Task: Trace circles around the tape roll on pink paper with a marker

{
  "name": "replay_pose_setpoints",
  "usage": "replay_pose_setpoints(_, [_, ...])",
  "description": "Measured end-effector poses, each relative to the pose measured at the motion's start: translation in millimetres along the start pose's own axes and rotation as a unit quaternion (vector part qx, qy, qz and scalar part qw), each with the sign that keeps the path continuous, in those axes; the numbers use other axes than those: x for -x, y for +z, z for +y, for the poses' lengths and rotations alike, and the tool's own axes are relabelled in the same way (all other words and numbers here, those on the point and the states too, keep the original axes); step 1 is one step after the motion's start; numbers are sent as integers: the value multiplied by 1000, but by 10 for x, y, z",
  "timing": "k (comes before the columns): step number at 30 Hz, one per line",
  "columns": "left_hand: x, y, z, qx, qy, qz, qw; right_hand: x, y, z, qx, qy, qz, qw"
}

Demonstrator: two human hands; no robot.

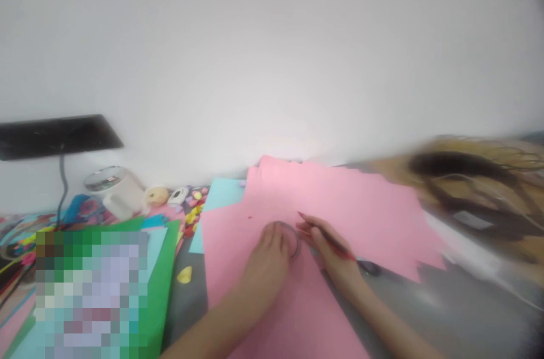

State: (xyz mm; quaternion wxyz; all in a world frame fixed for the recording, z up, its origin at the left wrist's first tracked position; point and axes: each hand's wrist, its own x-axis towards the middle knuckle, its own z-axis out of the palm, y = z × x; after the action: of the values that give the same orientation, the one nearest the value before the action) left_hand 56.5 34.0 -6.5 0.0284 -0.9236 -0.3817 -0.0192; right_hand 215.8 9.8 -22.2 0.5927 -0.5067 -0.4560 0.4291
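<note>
A sheet of pink paper (pixel 238 234) lies in front of me, overlapping a spread of more pink sheets (pixel 361 206). My left hand (pixel 267 257) presses a thin grey ring (pixel 296 237) down against it, with the fingers together on the ring's left side; paper shows through its middle. In my right hand (pixel 331 248) is a slim dark and red pencil (pixel 329 233), pinched in a writing grip just right of the ring. Its red tip points up and left, and I cannot tell whether it touches the paper. A tiny dark red bit (pixel 250 217) lies on the paper.
Green card (pixel 170 280) and light blue sheets are stacked at left, partly pixelated. Behind them stand a white mug-like item (pixel 121 192), yellow and pink small pieces (pixel 194 212) and a dark panel (pixel 59 135). A black computer mouse (pixel 369 268) and blurred dark straps (pixel 463 169) are at right.
</note>
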Motion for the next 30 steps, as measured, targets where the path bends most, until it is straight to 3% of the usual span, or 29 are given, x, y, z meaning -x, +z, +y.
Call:
replay_pose_setpoints(7, [-51, -190, -25, 65, 11, -22, 998, 23, 20, -55, -44, 44, 50, 997])
replay_pose_setpoints(13, [-73, -266, -42, 89, 30, -28, 995, -172, 82, -102, -23, 64, 89, 994])
replay_pose_setpoints(17, [-69, -300, -37, 76, 34, -38, 996, -393, 156, -194, 80, 103, 58, 990])
replay_pose_setpoints(20, [-83, -375, -40, 81, 42, -65, 994, -538, 196, -191, 167, 88, 30, 982])
replay_pose_setpoints(30, [-189, -612, 5, 39, 40, -146, 988, -713, 284, -92, 235, 42, 20, 971])
